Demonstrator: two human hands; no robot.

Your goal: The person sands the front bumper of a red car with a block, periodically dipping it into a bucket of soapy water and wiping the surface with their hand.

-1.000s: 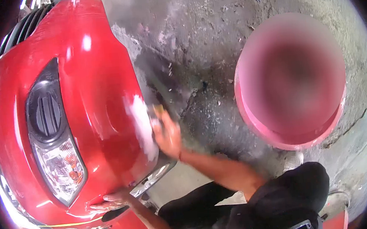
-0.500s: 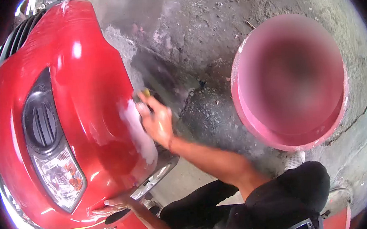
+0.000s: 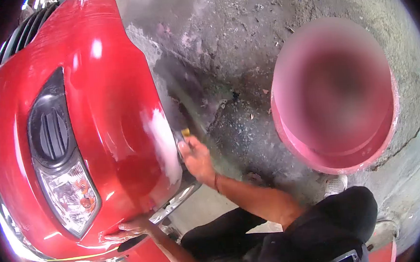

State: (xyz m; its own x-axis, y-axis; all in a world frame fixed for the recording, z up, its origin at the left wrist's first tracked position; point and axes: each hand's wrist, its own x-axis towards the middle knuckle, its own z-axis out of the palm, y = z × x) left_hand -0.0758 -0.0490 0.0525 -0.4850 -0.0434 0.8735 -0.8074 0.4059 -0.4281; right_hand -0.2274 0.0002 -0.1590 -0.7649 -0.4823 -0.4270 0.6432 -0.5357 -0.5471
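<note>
A red car bumper (image 3: pixel 115 98) fills the left of the head view, with a pale patch (image 3: pixel 164 139) on its right-hand curve. My right hand (image 3: pixel 198 158) is at the edge of this patch, fingers closed on a small sanding pad (image 3: pixel 185 132). Only a dark grey part and a yellow end of the pad show; the fingers hide the rest. Lower down, my left hand (image 3: pixel 131 228) lies flat against the bumper with its fingers stretched out, below the headlight (image 3: pixel 73 199).
On the rough concrete floor (image 3: pixel 232 32) to the right stands a large pink tub (image 3: pixel 288 130), its inside blurred. A shoe (image 3: pixel 336 184) and my dark-clothed leg (image 3: pixel 333 215) are just below it. A black grille (image 3: pixel 23 37) is at the upper left.
My right hand has moved down along the bumper's edge with the sanding pad, uncovering more of the pale patch. The left hand keeps its place on the bumper. The view has shifted slightly.
</note>
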